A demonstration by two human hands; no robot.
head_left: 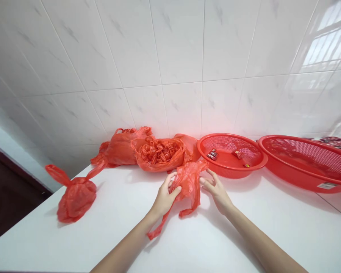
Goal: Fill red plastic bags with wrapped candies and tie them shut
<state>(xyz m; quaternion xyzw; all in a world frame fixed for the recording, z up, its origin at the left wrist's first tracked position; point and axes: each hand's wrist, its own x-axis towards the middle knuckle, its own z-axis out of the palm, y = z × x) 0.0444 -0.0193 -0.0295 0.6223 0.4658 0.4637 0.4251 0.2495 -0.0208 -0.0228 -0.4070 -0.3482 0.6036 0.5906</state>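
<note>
two bare arms (127,242) reach over the white desk (116,237). the left hand (165,195) pinches a floppy red bag (187,180) between them; the right hand (217,189) curls at its other edge, grip hard to tell. the step looks like straightening it, so soft fingers seem needed. a tied bag (77,201) sits left; close behind, a stuffed bag (156,166) and round basket (234,173) block the way.
</note>
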